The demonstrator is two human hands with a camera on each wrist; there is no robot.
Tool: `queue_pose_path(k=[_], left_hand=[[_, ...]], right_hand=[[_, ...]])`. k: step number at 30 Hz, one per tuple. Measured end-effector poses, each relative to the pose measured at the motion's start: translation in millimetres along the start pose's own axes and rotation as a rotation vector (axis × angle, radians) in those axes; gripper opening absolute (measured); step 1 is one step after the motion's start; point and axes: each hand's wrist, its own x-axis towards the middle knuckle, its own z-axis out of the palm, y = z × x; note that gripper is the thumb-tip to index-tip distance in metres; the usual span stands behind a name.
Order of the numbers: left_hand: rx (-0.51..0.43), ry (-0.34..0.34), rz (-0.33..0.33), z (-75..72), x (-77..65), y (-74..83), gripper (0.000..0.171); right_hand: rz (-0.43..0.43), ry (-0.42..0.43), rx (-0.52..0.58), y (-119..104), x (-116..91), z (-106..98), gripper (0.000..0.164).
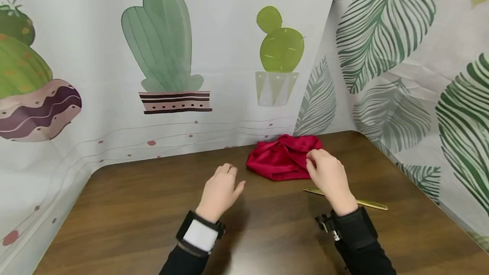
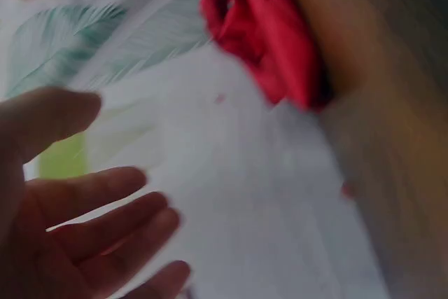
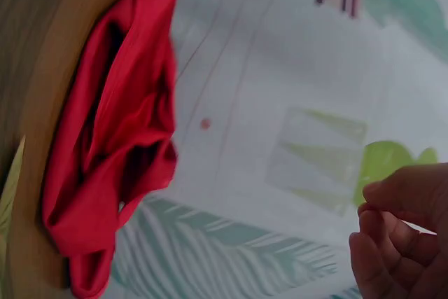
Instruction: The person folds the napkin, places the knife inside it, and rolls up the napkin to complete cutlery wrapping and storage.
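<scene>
A crumpled, shiny red satin cloth (image 1: 276, 158) lies at the back of the wooden table, against the curtain. My left hand (image 1: 218, 191) hovers over the table to the left of the cloth, fingers relaxed and holding nothing. Its fingers (image 2: 133, 225) are spread apart in the left wrist view. Over the cloth's right side, my right hand (image 1: 329, 177) is raised, overlapping it in the head view. The right wrist view shows its thumb near the bent fingertips, well apart from the cloth. Beneath the right wrist lies a slender gold utensil (image 1: 372, 204), its middle hidden by the hand.
The brown wooden table (image 1: 153, 207) has rounded back corners. A white curtain (image 1: 229, 54) with printed cacti hangs behind it, and a leaf-patterned curtain (image 1: 386, 54) hangs along the right side. Both wrists wear black straps over dark sleeves.
</scene>
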Motion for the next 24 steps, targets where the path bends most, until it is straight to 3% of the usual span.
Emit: queue_pose_path(k=[5, 10, 15, 18, 21, 24], left_hand=[[-0.114, -0.147, 0.046, 32.2, 35.3, 11.7, 0.032], [-0.197, -0.315, 0.068, 67.2, 58.5, 26.2, 0.029], [-0.155, -0.522, 0.059, 91.6, 65.8, 39.4, 0.035], [-0.119, -0.649, -0.003, 98.2, 66.6, 45.9, 0.043], [-0.084, -0.714, -0.049, 100.6, 67.3, 50.6, 0.046], [-0.061, -0.735, -0.066, 100.8, 68.1, 52.6, 0.050]], right_hand=[[0.047, -0.047, 0.057, 22.9, 18.1, 17.5, 0.006], [0.128, -0.157, 0.105, 43.9, 28.4, 46.0, 0.010], [0.175, -0.379, 0.109, 59.1, 27.5, 72.2, 0.022], [0.183, -0.516, 0.103, 64.0, 23.1, 82.5, 0.032], [0.209, -0.615, 0.100, 66.9, 19.0, 90.3, 0.039], [0.230, -0.663, 0.101, 68.8, 16.8, 94.0, 0.042]])
